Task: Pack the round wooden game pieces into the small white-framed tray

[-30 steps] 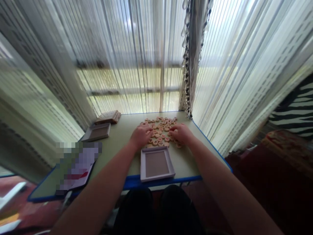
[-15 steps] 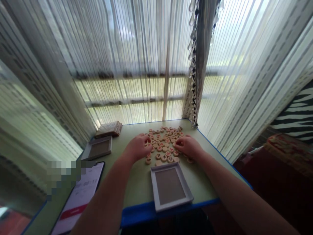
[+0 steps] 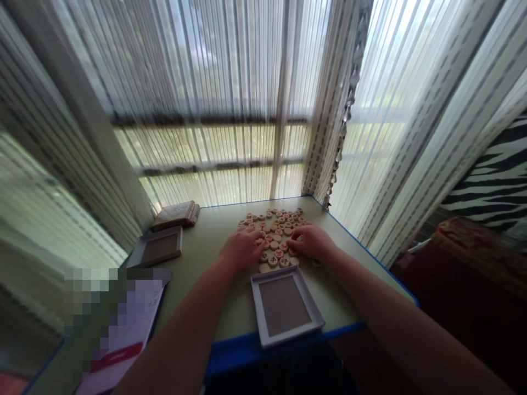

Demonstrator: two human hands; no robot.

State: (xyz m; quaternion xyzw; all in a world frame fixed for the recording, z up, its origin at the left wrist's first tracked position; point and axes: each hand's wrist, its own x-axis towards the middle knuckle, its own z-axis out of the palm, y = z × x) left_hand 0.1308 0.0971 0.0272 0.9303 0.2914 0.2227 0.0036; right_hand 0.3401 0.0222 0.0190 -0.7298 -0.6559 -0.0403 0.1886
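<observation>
Under your palms, toward the far side of the table (image 3: pixel 206 230), the round wooden discs (image 3: pixel 276 224) lie in a loose scatter. Your left hand (image 3: pixel 242 249) lies palm-down on the near-left fringe of them; your right hand (image 3: pixel 313 241) rests on the near-right fringe with its fingers curled down onto the pieces. I cannot tell whether either hand pinches a disc, since the fingertips are blurred against the wood. Just nearer to you than both hands sits a shallow grey tray (image 3: pixel 256 310), its far rim close to the nearest discs and its near corner close to the table's blue edge. If you drag the discs back carelessly, I judge they could knock that rim and nudge the tray toward the drop. Outward of your right hand the table ends near the curtain (image 3: pixel 411 137); a wide sweep that way could send discs over the side. Flat pressure may also make the discs skid or ride up on each other. Your left forearm passes beside a phone (image 3: pixel 127 329); a swung elbow could shove it.
</observation>
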